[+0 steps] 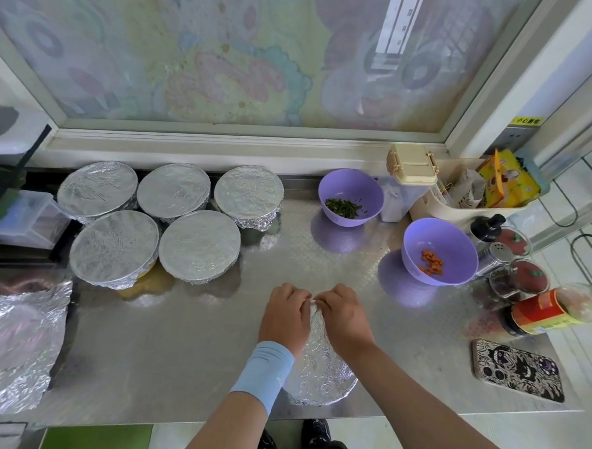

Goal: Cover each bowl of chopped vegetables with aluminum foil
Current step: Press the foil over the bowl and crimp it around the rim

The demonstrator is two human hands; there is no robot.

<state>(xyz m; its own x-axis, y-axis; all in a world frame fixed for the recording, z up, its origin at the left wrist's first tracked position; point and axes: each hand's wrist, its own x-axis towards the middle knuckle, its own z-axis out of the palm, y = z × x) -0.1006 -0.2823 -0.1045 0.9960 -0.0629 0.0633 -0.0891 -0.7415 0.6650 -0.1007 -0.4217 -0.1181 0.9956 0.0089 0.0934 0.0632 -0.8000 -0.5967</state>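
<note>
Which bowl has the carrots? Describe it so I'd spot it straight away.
On the steel counter under the window, look right, where two purple bowls stand uncovered. The carrot bowl is the nearer one, beside the shaker; it holds orange cubes, while the other bowl holds green strips.

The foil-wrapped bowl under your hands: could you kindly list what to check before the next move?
1. Foil-wrapped bowl fully covered: near side ok; far rim hidden by the hands, cannot tell.
2. Left hand and right hand pinching the foil at the far rim: ok.
3. Five covered bowls at rear left sealed: ok.
4. Bowl of green pieces covered: not ok.
5. Bowl of orange pieces covered: not ok.
6. Loose foil at the left edge available: ok.
</note>
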